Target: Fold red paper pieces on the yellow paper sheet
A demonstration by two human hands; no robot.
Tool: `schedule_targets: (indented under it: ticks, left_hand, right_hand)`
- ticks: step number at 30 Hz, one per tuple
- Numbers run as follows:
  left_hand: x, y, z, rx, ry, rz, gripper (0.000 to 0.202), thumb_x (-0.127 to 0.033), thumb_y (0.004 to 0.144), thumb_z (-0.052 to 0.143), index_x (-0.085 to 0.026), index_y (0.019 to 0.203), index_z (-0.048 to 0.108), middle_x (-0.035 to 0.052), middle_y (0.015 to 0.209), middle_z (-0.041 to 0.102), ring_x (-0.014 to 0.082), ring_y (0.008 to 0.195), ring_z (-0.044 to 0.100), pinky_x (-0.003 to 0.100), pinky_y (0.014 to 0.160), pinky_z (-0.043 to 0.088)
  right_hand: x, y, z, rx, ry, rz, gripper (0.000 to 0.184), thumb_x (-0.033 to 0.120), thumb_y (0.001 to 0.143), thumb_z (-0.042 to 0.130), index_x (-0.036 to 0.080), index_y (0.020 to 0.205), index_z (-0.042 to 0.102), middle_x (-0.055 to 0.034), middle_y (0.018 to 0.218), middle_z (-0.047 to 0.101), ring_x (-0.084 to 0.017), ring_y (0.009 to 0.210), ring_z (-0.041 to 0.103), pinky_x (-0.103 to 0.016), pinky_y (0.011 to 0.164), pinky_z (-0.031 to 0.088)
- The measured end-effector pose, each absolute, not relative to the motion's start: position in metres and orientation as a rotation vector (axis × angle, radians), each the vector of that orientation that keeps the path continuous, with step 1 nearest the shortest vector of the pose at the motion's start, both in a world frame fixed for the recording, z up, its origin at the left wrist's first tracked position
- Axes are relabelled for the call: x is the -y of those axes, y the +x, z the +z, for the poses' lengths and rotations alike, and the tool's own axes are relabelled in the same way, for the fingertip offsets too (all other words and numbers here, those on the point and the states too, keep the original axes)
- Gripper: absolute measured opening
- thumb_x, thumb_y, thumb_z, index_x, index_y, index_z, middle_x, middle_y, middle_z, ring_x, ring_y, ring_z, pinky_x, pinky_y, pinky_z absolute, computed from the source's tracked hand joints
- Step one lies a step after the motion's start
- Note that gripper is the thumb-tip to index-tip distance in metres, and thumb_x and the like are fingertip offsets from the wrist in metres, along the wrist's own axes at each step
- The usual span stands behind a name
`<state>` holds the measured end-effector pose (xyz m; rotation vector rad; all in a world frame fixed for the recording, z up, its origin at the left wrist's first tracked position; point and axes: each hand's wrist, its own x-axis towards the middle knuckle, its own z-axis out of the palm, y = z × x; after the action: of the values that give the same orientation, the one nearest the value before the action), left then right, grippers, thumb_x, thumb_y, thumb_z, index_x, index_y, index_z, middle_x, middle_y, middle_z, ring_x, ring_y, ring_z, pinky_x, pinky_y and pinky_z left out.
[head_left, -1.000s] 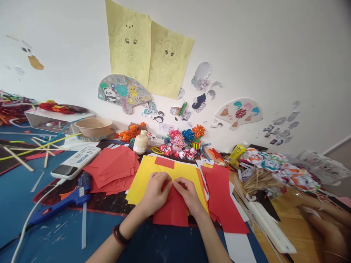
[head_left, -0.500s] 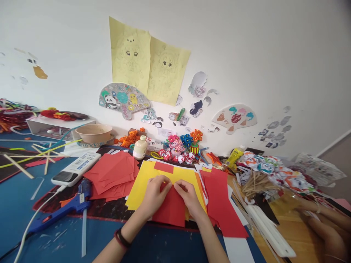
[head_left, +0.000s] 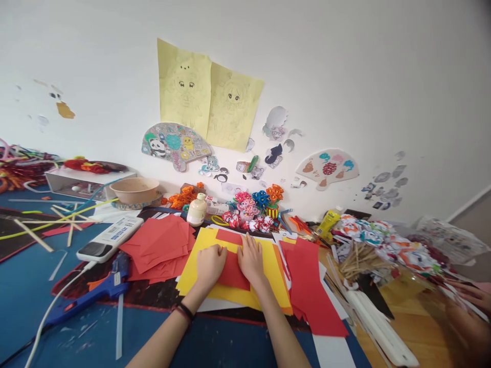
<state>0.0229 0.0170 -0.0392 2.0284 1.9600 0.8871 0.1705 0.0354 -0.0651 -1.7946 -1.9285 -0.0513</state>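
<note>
A piece of red paper lies on a stack of yellow sheets in front of me. My left hand is closed like a fist on the paper's left side, its inner fingers hidden. Flat across the right side rests my right hand, fingers stretched out and pointing away from me. Just beyond the fingertips, a small red paper strip sits at the top of the yellow sheets.
Left are red squares, a blue glue gun, a power strip and a bowl. A glue bottle and paper flowers stand behind. Right are red sheets and another person's hand.
The red paper now spans less depth, with its near edge farther from me. My right hand has gone from a pinch to lying flat; my left hand has closed into a fist.
</note>
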Motion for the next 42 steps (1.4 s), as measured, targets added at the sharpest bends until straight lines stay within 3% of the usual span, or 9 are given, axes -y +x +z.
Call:
schedule_targets:
  ticks: [4, 12, 23, 28, 32, 38, 42]
  left_hand:
    - [-0.016, 0.023, -0.038, -2.041, 2.135, 0.71, 0.033, -0.026, 0.087, 0.039, -0.015, 0.067, 0.064, 0.0133, 0.073, 0.069, 0.0225, 0.067, 0.061, 0.031, 0.063, 0.028]
    - [-0.012, 0.016, -0.043, -2.033, 2.215, 0.666, 0.037, -0.026, 0.089, 0.037, -0.015, 0.068, 0.066, 0.0136, 0.076, 0.071, 0.023, 0.069, 0.062, 0.033, 0.066, 0.027]
    - [0.0, 0.011, -0.039, -2.058, 2.153, 0.694, 0.037, -0.024, 0.089, 0.037, -0.016, 0.064, 0.063, 0.0118, 0.07, 0.07, 0.0207, 0.064, 0.061, 0.031, 0.061, 0.023]
    - [0.002, 0.003, -0.037, -1.944, 2.124, 0.69, 0.041, -0.041, 0.089, 0.042, -0.018, 0.058, 0.056, 0.0059, 0.061, 0.066, 0.019, 0.062, 0.059, 0.029, 0.059, 0.02]
    - [-0.001, 0.001, -0.036, -1.926, 2.111, 0.648, 0.036, -0.039, 0.089, 0.045, -0.018, 0.062, 0.056, 0.0062, 0.064, 0.067, 0.0193, 0.065, 0.06, 0.029, 0.058, 0.021]
    - [-0.009, -0.008, -0.036, -1.858, 2.14, 0.554, 0.035, -0.041, 0.086, 0.049, -0.018, 0.06, 0.055, 0.0054, 0.064, 0.066, 0.0184, 0.065, 0.058, 0.027, 0.056, 0.02]
    - [-0.015, -0.015, -0.042, -1.787, 2.15, 0.546, 0.03, -0.036, 0.08, 0.054, -0.019, 0.056, 0.05, 0.0021, 0.059, 0.061, 0.0162, 0.061, 0.054, 0.027, 0.053, 0.019]
  right_hand:
    - [-0.036, 0.17, -0.072, 1.978, -1.888, -0.106, 0.048, 0.027, 0.096, 0.029, 0.022, 0.142, 0.037, -0.0094, 0.151, 0.03, -0.027, 0.137, 0.026, -0.047, 0.11, 0.012]
    - [-0.03, 0.17, -0.069, 1.968, -1.895, -0.213, 0.051, 0.027, 0.095, 0.031, 0.03, 0.145, 0.029, -0.0014, 0.155, 0.017, -0.027, 0.141, 0.014, -0.049, 0.111, 0.006]
    - [-0.028, 0.167, -0.069, 1.945, -1.893, -0.246, 0.05, 0.025, 0.094, 0.033, 0.029, 0.145, 0.032, -0.0044, 0.154, 0.021, -0.028, 0.14, 0.019, -0.05, 0.11, 0.013]
    - [-0.018, 0.164, -0.058, 1.796, -1.886, -0.374, 0.046, 0.018, 0.09, 0.038, 0.016, 0.136, 0.047, -0.013, 0.149, 0.033, -0.028, 0.137, 0.026, -0.047, 0.111, 0.015]
    - [-0.004, 0.157, -0.052, 1.873, -1.799, -0.361, 0.043, 0.022, 0.092, 0.037, 0.015, 0.134, 0.049, -0.0138, 0.143, 0.042, -0.028, 0.135, 0.032, -0.047, 0.113, 0.013]
    - [0.001, 0.151, -0.059, 1.988, -1.806, -0.194, 0.047, 0.026, 0.095, 0.034, 0.017, 0.141, 0.04, -0.0111, 0.151, 0.028, -0.028, 0.14, 0.021, -0.049, 0.112, 0.015]
    - [-0.001, 0.153, -0.061, 1.988, -1.836, -0.145, 0.047, 0.029, 0.096, 0.032, 0.018, 0.141, 0.04, -0.0086, 0.152, 0.027, -0.028, 0.141, 0.017, -0.049, 0.113, 0.012]
